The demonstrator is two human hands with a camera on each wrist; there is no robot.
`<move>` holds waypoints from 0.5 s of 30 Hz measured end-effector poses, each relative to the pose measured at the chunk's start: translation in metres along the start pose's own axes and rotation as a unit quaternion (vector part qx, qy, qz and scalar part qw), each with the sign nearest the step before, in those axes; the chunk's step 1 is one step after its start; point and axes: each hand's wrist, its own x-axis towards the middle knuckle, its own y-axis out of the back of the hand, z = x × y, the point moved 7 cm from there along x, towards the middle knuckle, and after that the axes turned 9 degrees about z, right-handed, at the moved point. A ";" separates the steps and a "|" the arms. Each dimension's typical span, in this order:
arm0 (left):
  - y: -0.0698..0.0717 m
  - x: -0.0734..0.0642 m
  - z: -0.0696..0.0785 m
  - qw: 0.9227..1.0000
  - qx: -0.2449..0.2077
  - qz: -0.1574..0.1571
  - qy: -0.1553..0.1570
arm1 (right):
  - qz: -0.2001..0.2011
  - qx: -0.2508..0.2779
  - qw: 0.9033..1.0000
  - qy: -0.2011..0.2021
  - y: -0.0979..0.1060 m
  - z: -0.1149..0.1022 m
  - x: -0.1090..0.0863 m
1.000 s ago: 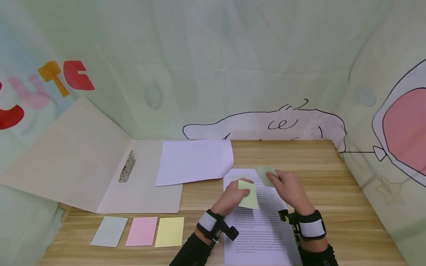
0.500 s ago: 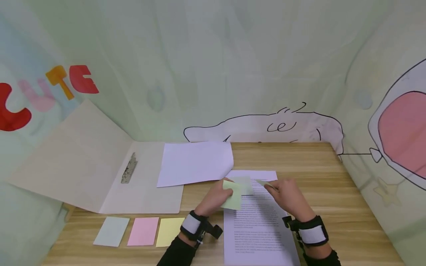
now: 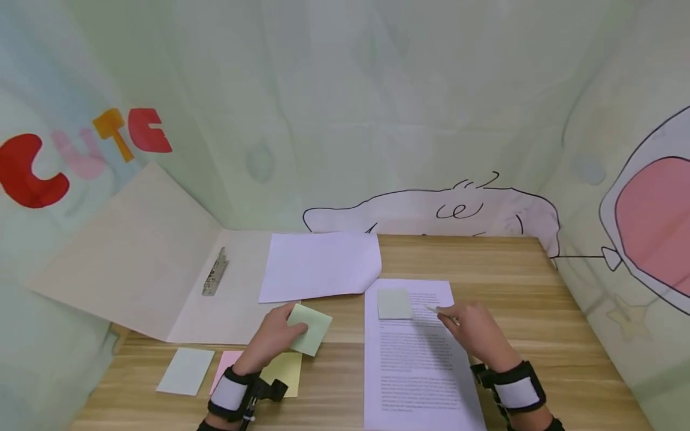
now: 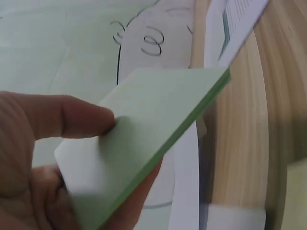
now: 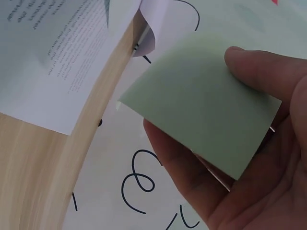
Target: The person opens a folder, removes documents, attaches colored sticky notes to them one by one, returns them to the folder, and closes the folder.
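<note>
My left hand (image 3: 275, 335) pinches a pad of pale green sticky notes (image 4: 148, 115), thumb on top and fingers beneath. In the head view that pad hovers over the yellow sticky notes (image 3: 286, 371). Between thumb and fingers of my right hand (image 3: 474, 329) is a single green sticky note (image 5: 201, 105); the head view shows it nearly edge-on, over the right part of a printed sheet (image 3: 420, 371). A pale bluish-grey sticky note (image 3: 395, 304) lies near the top left of that sheet's text.
An open folder (image 3: 237, 323) with a metal clip (image 3: 215, 272) stands at the left, a blank white sheet (image 3: 320, 266) overlapping its right side. Light blue notes (image 3: 185, 371) and partly covered pink notes (image 3: 223, 365) lie in front of the folder on the wooden table (image 3: 339, 365).
My left hand has carried the green pad leftward, off the printed sheet to above the yellow notes. My right hand has lowered slightly, its green note turning edge-on. The bluish-grey note is now uncovered.
</note>
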 end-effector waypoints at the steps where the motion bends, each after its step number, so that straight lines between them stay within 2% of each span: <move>1: 0.006 -0.002 -0.003 1.000 0.006 0.001 0.001 | -0.001 -0.003 1.000 0.004 -0.001 0.000 -0.001; 5: 0.028 -0.010 -0.017 1.000 0.020 0.003 0.017 | 0.004 -0.021 0.999 0.026 -0.003 -0.001 -0.007; 9: 0.052 -0.020 -0.035 0.998 0.024 0.025 0.048 | 0.003 -0.026 0.999 0.044 -0.007 -0.003 -0.011; 12: 0.074 -0.026 -0.046 0.996 0.045 0.043 0.065 | -0.007 -0.019 0.999 0.045 -0.010 -0.004 -0.014; 15: 0.096 -0.031 -0.056 0.993 0.080 0.052 0.068 | -0.017 -0.015 0.999 0.049 -0.012 -0.005 -0.017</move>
